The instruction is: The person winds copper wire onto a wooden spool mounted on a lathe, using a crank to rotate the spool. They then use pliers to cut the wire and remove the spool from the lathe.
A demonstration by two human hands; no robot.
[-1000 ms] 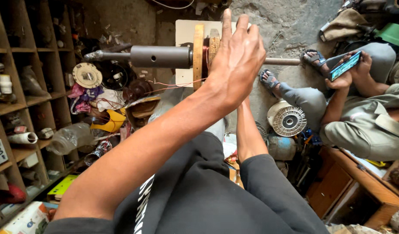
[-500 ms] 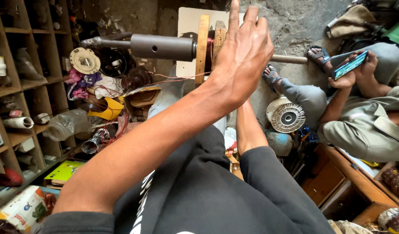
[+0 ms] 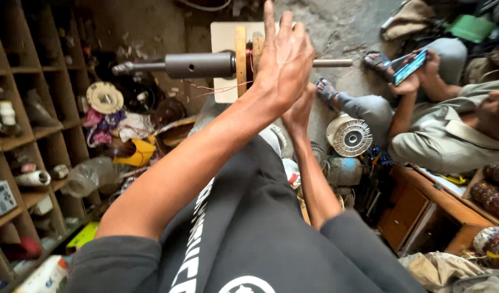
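A cluttered repair workshop: wooden shelves (image 3: 21, 141) of parts, motor windings (image 3: 349, 135) on the floor.

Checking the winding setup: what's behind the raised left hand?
Behind the left hand, a horizontal metal shaft carries upright wooden slats and thin copper wire. The hand covers the shaft's middle and whatever sits there.

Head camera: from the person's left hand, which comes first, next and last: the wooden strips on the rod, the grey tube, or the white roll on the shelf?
Measured from the left hand:
1. Wooden strips, right beside the hand on the rod.
2. Grey tube, further left along the same rod.
3. White roll, far left and lower, on the shelf.
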